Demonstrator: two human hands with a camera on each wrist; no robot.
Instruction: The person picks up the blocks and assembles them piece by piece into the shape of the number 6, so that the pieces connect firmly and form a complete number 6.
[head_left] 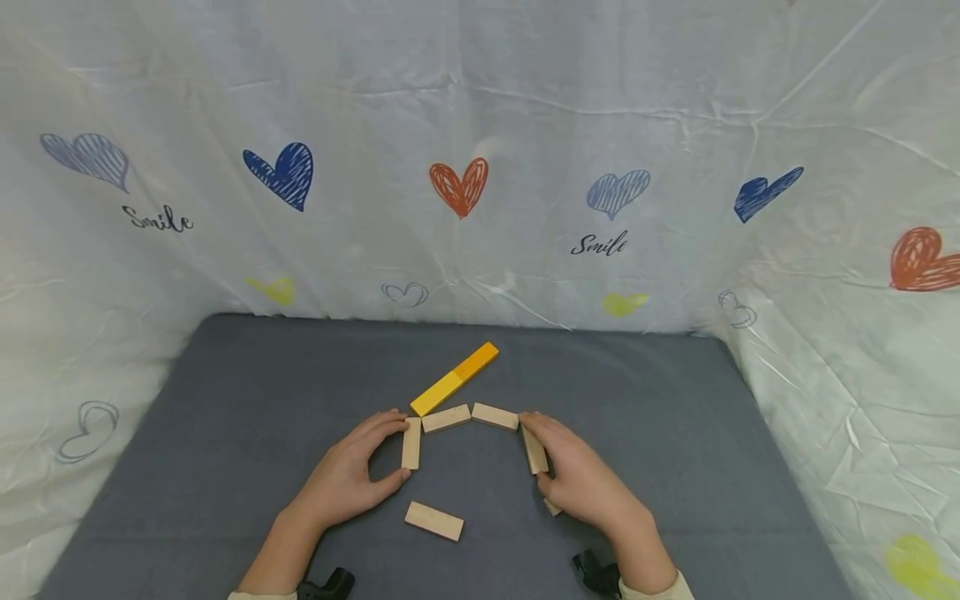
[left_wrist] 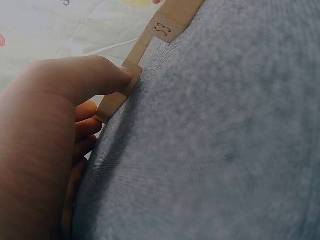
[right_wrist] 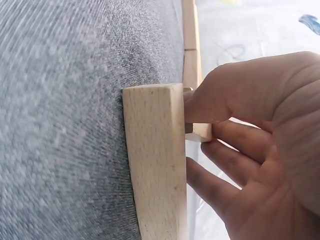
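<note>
My left hand [head_left: 351, 473] pinches a plain wooden block [head_left: 412, 443] lengthwise, thumb at its near end and fingertips at its far end. Across from it, my right hand [head_left: 583, 477] holds another wooden block [head_left: 536, 452] by its two ends. Between them at the back, two wooden blocks [head_left: 446, 418] [head_left: 495, 417] lie end to end, so the four form an arch flat on the cloth. One more block [right_wrist: 155, 160] lies close under the right hand, which partly hides it in the head view.
A loose wooden block [head_left: 434, 521] lies in front of the arch. Behind it, a yellow block [head_left: 437, 394] and an orange block [head_left: 477, 360] form a slanting line. A grey cloth [head_left: 285, 383] covers the table, with a white heart-printed curtain [head_left: 525, 142] behind and at the sides.
</note>
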